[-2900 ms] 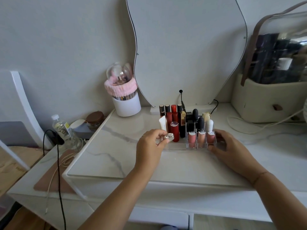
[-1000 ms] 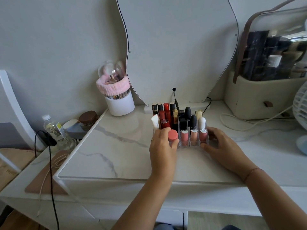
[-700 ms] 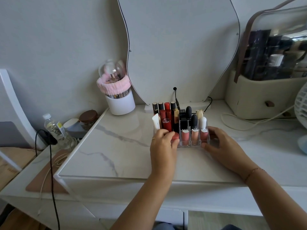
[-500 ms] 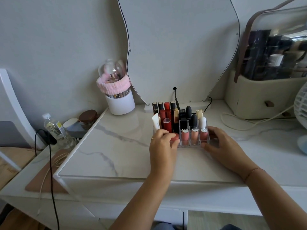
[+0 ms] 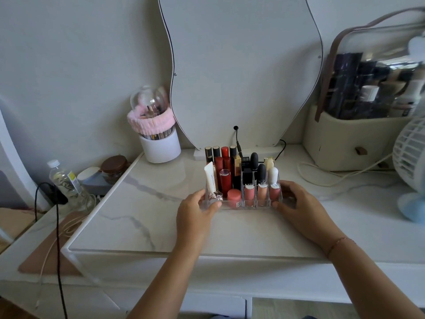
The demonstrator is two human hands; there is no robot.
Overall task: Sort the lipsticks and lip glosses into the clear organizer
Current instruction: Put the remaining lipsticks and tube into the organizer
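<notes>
The clear organizer (image 5: 241, 206) stands on the marble tabletop, filled with several upright lipsticks and lip glosses. A pink-capped gloss (image 5: 234, 197) and a silver-capped item (image 5: 216, 195) sit in its front left slots. Three pink glosses (image 5: 262, 194) fill the front right slots. Behind them stand red tubes (image 5: 225, 180), a white tube (image 5: 210, 178) and black-capped ones. My left hand (image 5: 195, 215) grips the organizer's left front corner. My right hand (image 5: 301, 207) holds its right side.
A white brush cup with a pink band (image 5: 158, 139) stands at the back left. The wavy mirror (image 5: 241, 65) leans behind the organizer. A beige cosmetics case (image 5: 354, 143) and a white fan (image 5: 411, 162) are on the right. A water bottle (image 5: 63, 180) and cables lie left.
My left hand set the pink-capped gloss into a front slot, let go of it and shifted left to grip the organizer's corner. My right hand stays on the right side.
</notes>
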